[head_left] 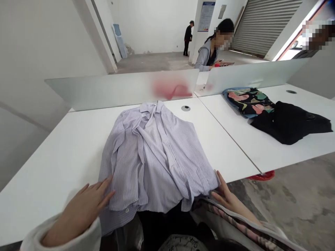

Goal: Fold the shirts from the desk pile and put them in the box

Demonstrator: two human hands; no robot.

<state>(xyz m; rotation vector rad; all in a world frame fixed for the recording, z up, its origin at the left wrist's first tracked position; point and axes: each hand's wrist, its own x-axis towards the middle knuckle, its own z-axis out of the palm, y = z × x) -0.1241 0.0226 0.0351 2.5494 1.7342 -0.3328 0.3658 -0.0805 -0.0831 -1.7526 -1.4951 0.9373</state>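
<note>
A pale lilac striped shirt (pixel 154 153) lies spread on the white table (pixel 52 164), collar toward the far divider and sleeves folded in over the front. My left hand (pixel 83 209) rests flat on the table at the shirt's lower left edge, fingers stretched out and touching the fabric. At the shirt's lower right corner is my right hand (pixel 226 195), fingers extended against the hem by the table's front edge. Neither hand holds anything.
A frosted divider panel (pixel 117 89) stands along the table's back. On the adjoining table to the right lie a floral garment (pixel 248 99) and a black garment (pixel 288 122). A person (pixel 211 48) sits beyond the divider; another person (pixel 187 36) stands far back. A red object (pixel 261 175) shows under the table.
</note>
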